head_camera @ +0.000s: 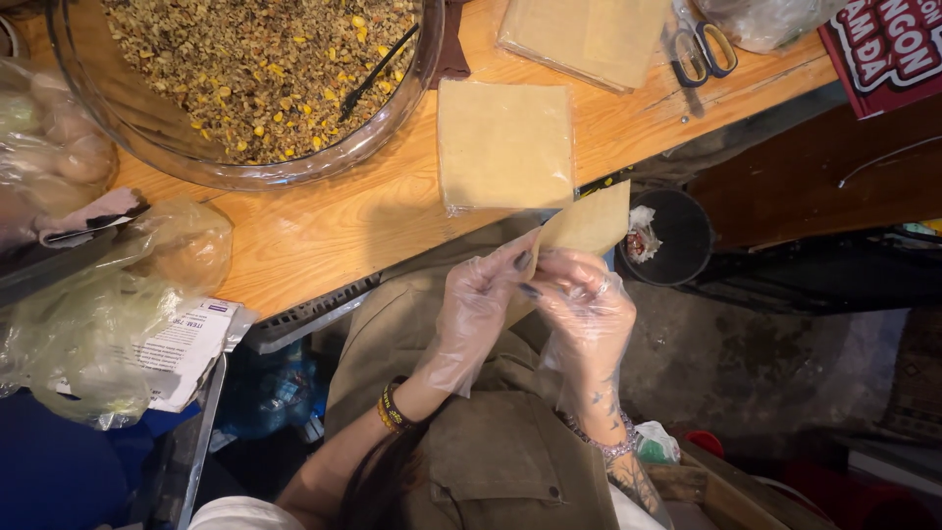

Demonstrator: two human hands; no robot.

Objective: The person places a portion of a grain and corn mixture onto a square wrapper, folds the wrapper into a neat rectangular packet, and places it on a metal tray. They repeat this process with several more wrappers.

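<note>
Gloved left hand [478,294] and right hand [586,299] pinch one thin pastry wrapper [587,224], held unfilled just off the table [324,231] edge; the wrapper stack [504,145] and glass bowl of chopped filling [257,74] lie beyond.

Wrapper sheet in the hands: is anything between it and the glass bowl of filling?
Nothing visible stands in the way. The left hand and right hand hold the wrapper sheet off the table edge. Toward the glass bowl lies bare wooden table; the flat stack of wrappers sits just beside that line.
</note>
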